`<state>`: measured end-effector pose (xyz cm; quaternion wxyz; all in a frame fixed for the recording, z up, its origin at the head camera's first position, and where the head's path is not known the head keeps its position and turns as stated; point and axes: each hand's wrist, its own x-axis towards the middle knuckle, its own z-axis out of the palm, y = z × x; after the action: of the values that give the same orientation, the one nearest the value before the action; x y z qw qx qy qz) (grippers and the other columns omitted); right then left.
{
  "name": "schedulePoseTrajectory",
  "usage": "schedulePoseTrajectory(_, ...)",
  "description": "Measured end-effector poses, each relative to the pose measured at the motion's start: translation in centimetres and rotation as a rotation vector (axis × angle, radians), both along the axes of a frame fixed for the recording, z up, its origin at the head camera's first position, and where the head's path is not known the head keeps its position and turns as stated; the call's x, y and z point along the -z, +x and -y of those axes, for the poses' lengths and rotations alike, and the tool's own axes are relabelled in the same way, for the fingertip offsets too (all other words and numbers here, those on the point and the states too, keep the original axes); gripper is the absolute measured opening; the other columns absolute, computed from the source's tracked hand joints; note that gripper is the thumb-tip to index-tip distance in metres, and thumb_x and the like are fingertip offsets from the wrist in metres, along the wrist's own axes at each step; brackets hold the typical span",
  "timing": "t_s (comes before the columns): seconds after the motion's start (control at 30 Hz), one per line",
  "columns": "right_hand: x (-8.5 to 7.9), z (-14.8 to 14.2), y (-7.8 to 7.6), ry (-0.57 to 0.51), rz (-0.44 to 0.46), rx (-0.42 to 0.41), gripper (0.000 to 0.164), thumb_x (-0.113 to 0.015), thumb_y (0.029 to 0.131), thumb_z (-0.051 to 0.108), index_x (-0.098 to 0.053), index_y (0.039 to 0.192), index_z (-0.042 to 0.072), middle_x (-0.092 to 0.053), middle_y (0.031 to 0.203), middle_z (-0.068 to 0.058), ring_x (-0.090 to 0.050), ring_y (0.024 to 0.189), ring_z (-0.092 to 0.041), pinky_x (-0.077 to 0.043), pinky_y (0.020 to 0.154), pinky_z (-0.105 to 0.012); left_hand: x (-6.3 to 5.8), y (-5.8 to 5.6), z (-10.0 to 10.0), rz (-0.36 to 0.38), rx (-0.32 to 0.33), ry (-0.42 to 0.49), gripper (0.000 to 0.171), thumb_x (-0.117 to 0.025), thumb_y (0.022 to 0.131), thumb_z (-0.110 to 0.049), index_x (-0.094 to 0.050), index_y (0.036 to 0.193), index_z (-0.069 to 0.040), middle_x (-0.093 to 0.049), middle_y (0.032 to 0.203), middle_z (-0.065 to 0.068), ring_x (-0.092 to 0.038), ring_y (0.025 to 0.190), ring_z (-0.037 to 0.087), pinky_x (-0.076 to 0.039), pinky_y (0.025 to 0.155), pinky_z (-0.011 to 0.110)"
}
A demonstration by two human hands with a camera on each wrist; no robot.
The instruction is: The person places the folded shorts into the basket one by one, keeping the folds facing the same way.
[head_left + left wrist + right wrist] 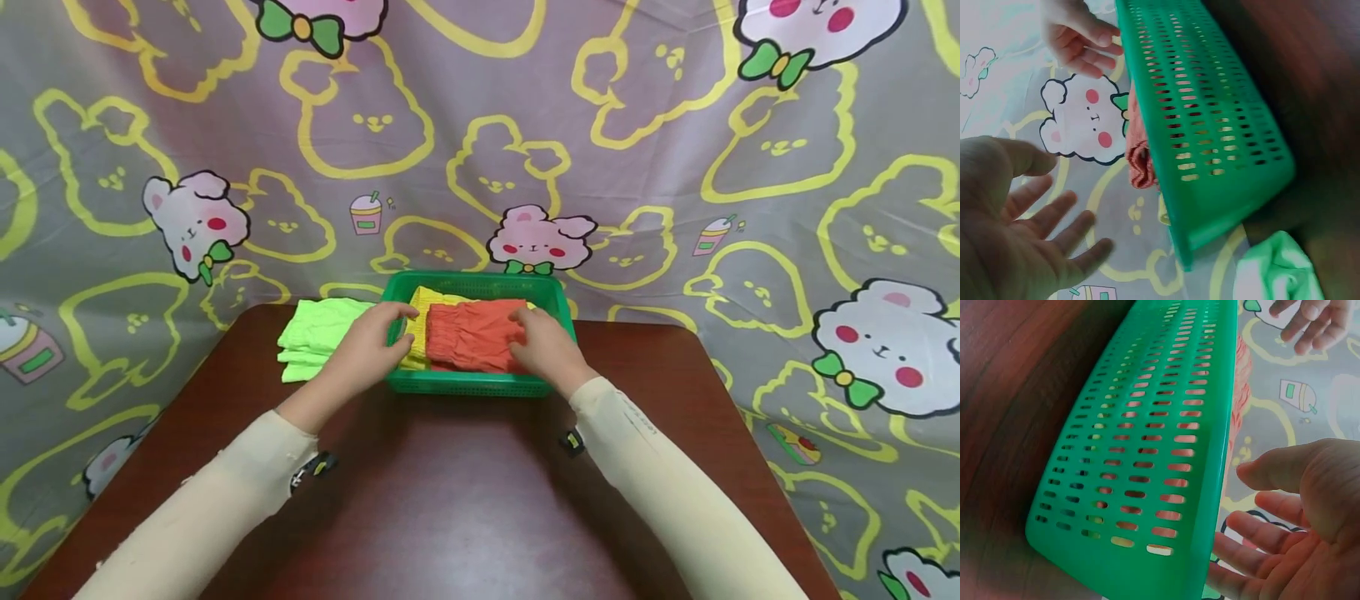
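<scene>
A green plastic basket (468, 383) with slotted walls stands at the back of the table. Inside lies a folded orange-red garment (480, 336) with a gathered elastic edge, partly over a folded yellow garment (418, 329). Above the basket's left side is the left hand (372, 342), its fingers spread and relaxed with nothing between them. The right hand (551, 346) is at the right rim, fingertips beside the orange-red garment; the right wrist view shows its fingers (1260, 534) loosely extended and holding nothing. Whether those fingertips touch the cloth is unclear.
A stack of folded neon-green garments (318, 329) lies left of the basket, partly behind the left hand. The brown wooden table (465, 500) ends at a patterned cloth backdrop (450, 192) close behind the basket.
</scene>
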<state>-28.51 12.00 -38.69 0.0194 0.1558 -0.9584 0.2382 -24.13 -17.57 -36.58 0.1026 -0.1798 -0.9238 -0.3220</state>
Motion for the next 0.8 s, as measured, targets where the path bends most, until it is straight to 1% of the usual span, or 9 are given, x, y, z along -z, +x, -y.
schedulePoseTrajectory(0.17,0.0,0.1,0.7,-0.015,-0.021,-0.022,0.048,-0.072,0.094,0.021,-0.058,0.139,0.011,-0.06,0.135,-0.012,-0.06,0.11,-0.027,-0.053,0.1,-0.048,0.6,1.5,2.2,-0.112,-0.044,0.053,0.029,-0.065,0.098,-0.011,-0.067,0.126,-0.005,-0.067,0.125,0.012,-0.06,0.121,0.032,-0.048,0.102,0.053)
schedulePoseTrajectory(0.23,-0.1,0.2,1.0,-0.017,-0.03,-0.022,0.048,-0.073,0.094,0.021,-0.059,0.139,0.012,-0.06,0.135,-0.011,-0.06,0.112,-0.027,-0.053,0.101,-0.048,0.8,1.8,3.2,-0.126,-0.064,0.055,0.027,-0.064,0.098,-0.01,-0.068,0.124,-0.006,-0.068,0.124,0.012,-0.061,0.12,0.033,-0.048,0.1,0.054)
schedulePoseTrajectory(0.3,-0.2,0.3,1.3,-0.014,-0.038,-0.025,0.048,-0.073,0.095,0.021,-0.059,0.139,0.012,-0.06,0.136,-0.01,-0.06,0.116,-0.027,-0.052,0.103,-0.048,1.0,2.0,4.1,-0.114,-0.085,0.05,0.026,-0.064,0.098,-0.01,-0.067,0.124,-0.007,-0.068,0.124,0.012,-0.061,0.12,0.033,-0.048,0.099,0.055)
schedulePoseTrajectory(0.4,-0.5,0.5,1.6,-0.01,-0.039,-0.03,0.048,-0.072,0.095,0.023,-0.058,0.14,0.012,-0.061,0.137,-0.009,-0.059,0.122,-0.027,-0.051,0.104,-0.048,1.4,2.1,5.3,-0.088,-0.101,0.046,0.027,-0.063,0.099,-0.011,-0.066,0.125,-0.006,-0.068,0.125,0.013,-0.06,0.12,0.035,-0.049,0.098,0.058)
schedulePoseTrajectory(0.5,-0.8,0.6,2.0,-0.014,-0.029,-0.038,0.048,-0.071,0.096,0.024,-0.057,0.141,0.012,-0.061,0.138,-0.008,-0.058,0.125,-0.027,-0.05,0.105,-0.049,1.8,2.1,6.3,-0.089,-0.087,0.065,0.027,-0.063,0.099,-0.01,-0.065,0.126,-0.006,-0.068,0.124,0.013,-0.061,0.119,0.035,-0.049,0.098,0.059)
schedulePoseTrajectory(0.6,-1.1,0.7,2.3,-0.033,-0.024,-0.04,0.048,-0.072,0.095,0.023,-0.058,0.14,0.012,-0.061,0.137,-0.007,-0.059,0.123,-0.028,-0.052,0.103,-0.049,2.2,2.1,7.3,-0.132,-0.067,0.066,0.027,-0.063,0.099,-0.009,-0.066,0.126,-0.007,-0.069,0.124,0.011,-0.062,0.118,0.033,-0.049,0.098,0.056)
schedulePoseTrajectory(0.67,-1.3,0.8,2.6,-0.049,-0.029,-0.042,0.047,-0.072,0.095,0.022,-0.059,0.139,0.013,-0.062,0.137,-0.007,-0.06,0.122,-0.027,-0.052,0.101,-0.049,2.6,2.0,8.0,-0.166,-0.069,0.049,0.027,-0.063,0.099,-0.009,-0.067,0.126,-0.008,-0.069,0.124,0.011,-0.062,0.119,0.033,-0.048,0.098,0.055)
schedulePoseTrajectory(0.73,-1.5,0.9,2.9,-0.066,-0.035,-0.048,0.046,-0.072,0.095,0.021,-0.06,0.138,0.013,-0.062,0.136,-0.007,-0.061,0.121,-0.027,-0.053,0.1,-0.049,3.0,1.8,8.7,-0.187,-0.085,0.025,0.028,-0.063,0.099,-0.009,-0.067,0.127,-0.008,-0.069,0.125,0.012,-0.061,0.12,0.034,-0.047,0.098,0.054)
schedulePoseTrajectory(0.8,-1.6,1.0,3.1,-0.082,-0.038,-0.065,0.045,-0.072,0.095,0.02,-0.059,0.138,0.012,-0.062,0.136,-0.006,-0.061,0.121,-0.027,-0.053,0.1,-0.049,3.3,1.5,9.3,-0.186,-0.104,0.01,0.029,-0.064,0.098,-0.008,-0.066,0.127,-0.008,-0.068,0.126,0.014,-0.059,0.122,0.036,-0.046,0.1,0.055)
